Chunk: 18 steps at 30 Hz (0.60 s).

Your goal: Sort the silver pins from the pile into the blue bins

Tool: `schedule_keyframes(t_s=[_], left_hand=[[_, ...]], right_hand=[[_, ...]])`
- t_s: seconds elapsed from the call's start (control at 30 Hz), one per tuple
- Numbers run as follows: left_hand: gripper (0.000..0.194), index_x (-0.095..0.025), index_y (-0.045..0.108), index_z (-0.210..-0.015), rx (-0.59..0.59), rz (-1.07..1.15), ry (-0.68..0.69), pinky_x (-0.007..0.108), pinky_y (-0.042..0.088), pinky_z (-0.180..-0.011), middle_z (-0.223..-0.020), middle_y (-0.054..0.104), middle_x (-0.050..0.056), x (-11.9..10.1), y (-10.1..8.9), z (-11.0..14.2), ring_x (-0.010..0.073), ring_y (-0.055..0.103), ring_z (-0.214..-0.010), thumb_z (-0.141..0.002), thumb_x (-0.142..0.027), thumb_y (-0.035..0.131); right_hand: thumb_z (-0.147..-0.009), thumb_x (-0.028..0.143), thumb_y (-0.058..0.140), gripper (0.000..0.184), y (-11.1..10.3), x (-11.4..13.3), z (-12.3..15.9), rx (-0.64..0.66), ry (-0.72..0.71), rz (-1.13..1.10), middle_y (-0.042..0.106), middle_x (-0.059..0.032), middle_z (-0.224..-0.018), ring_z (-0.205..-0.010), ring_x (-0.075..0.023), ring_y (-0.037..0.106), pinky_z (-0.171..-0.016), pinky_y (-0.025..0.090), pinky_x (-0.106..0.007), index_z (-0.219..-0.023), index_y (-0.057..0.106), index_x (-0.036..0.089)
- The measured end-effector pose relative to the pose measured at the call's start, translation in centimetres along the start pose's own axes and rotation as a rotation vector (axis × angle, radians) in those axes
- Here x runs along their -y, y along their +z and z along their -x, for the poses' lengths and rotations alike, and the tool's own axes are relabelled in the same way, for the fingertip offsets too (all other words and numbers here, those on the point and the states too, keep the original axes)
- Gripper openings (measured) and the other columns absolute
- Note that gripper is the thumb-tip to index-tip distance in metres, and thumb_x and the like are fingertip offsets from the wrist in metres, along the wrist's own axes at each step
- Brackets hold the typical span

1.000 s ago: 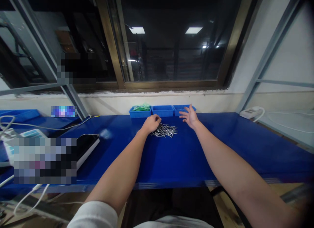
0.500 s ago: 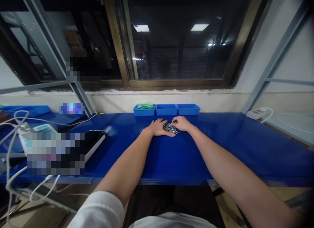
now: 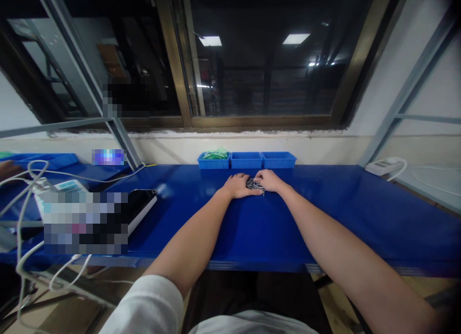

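A small heap of slim, shiny metal pieces that look like screws point(image 3: 254, 184) lies on the blue table point(image 3: 248, 228), between my two hands. My left hand point(image 3: 239, 185) rests flat along the heap's left side, fingers pointing away and thumb stretched along the near edge. It touches the pieces without closing on them. At the heap's right side, my right hand point(image 3: 268, 180) has its fingers curled inward against the pieces. What its fingertips hold, if anything, is hidden. One loose piece pokes out by my left thumb.
Against the wall behind my hands stand three blue bins: the left bin point(image 3: 213, 160) contains green plastic, beside a middle bin point(image 3: 246, 160) and a right bin point(image 3: 279, 160). A power strip point(image 3: 382, 166) sits far right. White cables point(image 3: 27, 214) and a partly blurred device point(image 3: 142, 210) are left.
My left hand has slid slightly right, closer to my right hand. The heap between them is narrower and more covered. The view has shifted a little.
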State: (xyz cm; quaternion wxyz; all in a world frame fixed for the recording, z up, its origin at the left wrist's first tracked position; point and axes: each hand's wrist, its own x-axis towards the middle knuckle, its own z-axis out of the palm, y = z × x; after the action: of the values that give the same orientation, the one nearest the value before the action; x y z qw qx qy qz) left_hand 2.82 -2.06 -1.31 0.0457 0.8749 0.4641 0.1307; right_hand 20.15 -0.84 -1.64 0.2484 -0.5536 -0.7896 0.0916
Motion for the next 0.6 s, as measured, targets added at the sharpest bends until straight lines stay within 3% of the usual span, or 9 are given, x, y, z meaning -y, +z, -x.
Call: schedule_keyframes(t_s=[0.37,0.47,0.6], left_hand=[[0.077,-0.018,0.045,-0.122,0.016,0.03,-0.023,0.039,0.029,-0.095,-0.128,0.046,0.013,-0.1,-0.5,0.0,0.0303,0.041,-0.117,-0.066,-0.071,0.044],[0.075,-0.015,0.048,-0.121,-0.076,0.073,-0.001,0.036,0.032,-0.094,-0.124,0.05,0.014,0.0,-0.8,0.1,0.028,0.045,-0.114,-0.072,-0.07,0.038],[0.06,-0.014,0.057,-0.109,-0.214,0.163,0.14,0.03,0.039,-0.086,-0.108,0.06,0.01,-0.5,-1.3,0.1,0.0224,0.055,-0.1,-0.08,-0.062,0.034]], right_hand=[[-0.074,0.024,0.058,0.011,0.4,-0.2,-0.3,-0.053,0.009,-0.042,0.067,-0.0084,-0.076,-0.077,-0.0183,0.06,-0.07,0.041,-0.025,-0.071,0.066,0.018],[-0.077,0.023,0.054,0.012,0.1,0.4,-0.2,-0.106,-0.016,-0.124,0.067,-0.0077,-0.081,-0.078,-0.0171,0.06,-0.072,0.042,-0.026,-0.08,0.065,0.018],[-0.076,0.023,0.054,0.019,-0.1,1.1,-0.2,-0.154,0.008,-0.402,0.065,-0.0048,-0.074,-0.067,-0.0142,0.059,-0.065,0.044,-0.026,-0.092,0.059,0.015]])
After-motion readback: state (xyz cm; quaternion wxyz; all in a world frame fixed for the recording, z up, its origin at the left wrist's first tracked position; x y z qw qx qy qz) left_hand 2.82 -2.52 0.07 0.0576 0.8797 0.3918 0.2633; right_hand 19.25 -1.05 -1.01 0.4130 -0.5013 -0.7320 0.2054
